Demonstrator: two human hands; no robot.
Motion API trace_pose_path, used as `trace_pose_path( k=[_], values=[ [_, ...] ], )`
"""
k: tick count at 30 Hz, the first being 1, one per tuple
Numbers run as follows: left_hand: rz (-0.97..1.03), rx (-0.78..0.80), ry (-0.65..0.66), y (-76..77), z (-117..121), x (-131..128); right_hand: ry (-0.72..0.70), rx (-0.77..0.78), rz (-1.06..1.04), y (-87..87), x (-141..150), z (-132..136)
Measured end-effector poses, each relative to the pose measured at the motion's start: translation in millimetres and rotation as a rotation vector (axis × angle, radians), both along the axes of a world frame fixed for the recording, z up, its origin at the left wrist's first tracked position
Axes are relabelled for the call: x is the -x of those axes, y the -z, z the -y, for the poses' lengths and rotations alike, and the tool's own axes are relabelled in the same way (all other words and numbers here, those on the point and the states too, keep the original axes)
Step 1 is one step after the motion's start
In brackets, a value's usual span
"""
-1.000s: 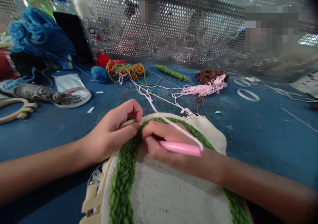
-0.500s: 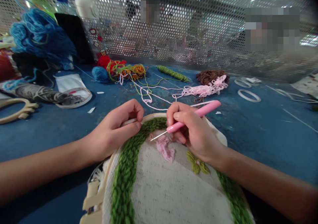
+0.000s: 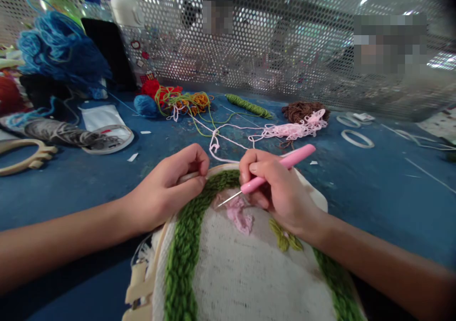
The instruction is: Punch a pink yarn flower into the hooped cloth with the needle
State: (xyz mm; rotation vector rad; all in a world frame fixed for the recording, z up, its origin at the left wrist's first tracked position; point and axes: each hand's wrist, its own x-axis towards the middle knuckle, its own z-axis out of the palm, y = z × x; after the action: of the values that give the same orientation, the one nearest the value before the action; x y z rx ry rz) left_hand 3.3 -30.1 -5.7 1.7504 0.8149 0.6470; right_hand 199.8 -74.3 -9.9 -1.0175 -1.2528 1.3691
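Observation:
My right hand (image 3: 276,185) is closed around the pink handle of a punch needle (image 3: 297,156). Its thin metal tip points down and left, at the cloth beside a patch of pink stitches (image 3: 239,216). My left hand (image 3: 171,183) grips the upper left rim of an embroidery hoop (image 3: 159,254), fingers curled at the edge. White cloth (image 3: 256,273) is stretched in the hoop, with a thick green stitched border (image 3: 183,245) and a small olive-green flower (image 3: 285,235) near my right wrist. Pale pink yarn (image 3: 228,159) runs from the table behind the hoop.
On the blue table (image 3: 384,193) lie a pink yarn bundle (image 3: 292,130), brown yarn (image 3: 304,111), a green yarn skein (image 3: 247,105) and white rings (image 3: 357,138). To the left are blue yarn (image 3: 60,50), a black phone-like slab (image 3: 109,52) and another wooden hoop (image 3: 26,157). A perforated metal screen (image 3: 245,50) stands behind.
The loop of pink yarn behind the hoop has been drawn in and is smaller. The needle tip sits slightly lower. Both hands keep their holds.

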Motion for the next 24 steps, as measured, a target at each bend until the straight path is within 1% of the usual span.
trace_pose_path(
  k=[2, 4, 6, 9, 10, 11, 12, 15, 17, 18, 20, 22, 24],
  values=[
    [0.007, 0.011, -0.013, -0.7, 1, -1, 0.020, -0.001, -0.038, 1.5, -2, -1],
    [0.005, 0.004, -0.020, -0.9, 1, -1, -0.002, 0.000, 0.008, -0.4, 0, 0],
    [-0.004, -0.022, -0.013, -0.4, 0, 0, -0.079, -0.028, 0.154, -5.0, 5, 4],
    [0.001, -0.061, 0.022, 0.9, -1, 3, -0.251, -0.164, 0.496, -11.6, 12, 10],
    [0.005, -0.064, 0.031, 1.4, -1, 3, -0.285, -0.192, 0.541, -12.4, 13, 11],
    [0.008, -0.063, 0.035, 1.7, -1, 3, -0.290, -0.184, 0.524, -12.2, 13, 11],
    [0.006, -0.057, 0.034, 1.9, -1, 3, -0.261, -0.149, 0.447, -11.0, 11, 10],
    [-0.007, -0.013, 0.026, 1.7, -1, 2, -0.086, -0.039, 0.119, -4.1, 4, 3],
    [0.000, 0.015, 0.023, 1.3, -1, 1, 0.015, -0.039, 0.025, -0.3, -1, 0],
    [0.004, 0.018, 0.021, 1.2, -1, 1, 0.033, -0.047, 0.013, 0.5, -2, 0],
    [0.012, 0.003, 0.018, 1.4, -1, 1, 0.026, -0.050, 0.060, -0.4, -2, 1],
    [0.024, -0.016, 0.028, 2.1, -1, 2, -0.036, -0.068, 0.172, -3.7, 1, 6],
    [0.049, -0.018, 0.041, 3.2, -2, 3, -0.144, -0.118, 0.337, -7.5, 4, 11]
  ],
)
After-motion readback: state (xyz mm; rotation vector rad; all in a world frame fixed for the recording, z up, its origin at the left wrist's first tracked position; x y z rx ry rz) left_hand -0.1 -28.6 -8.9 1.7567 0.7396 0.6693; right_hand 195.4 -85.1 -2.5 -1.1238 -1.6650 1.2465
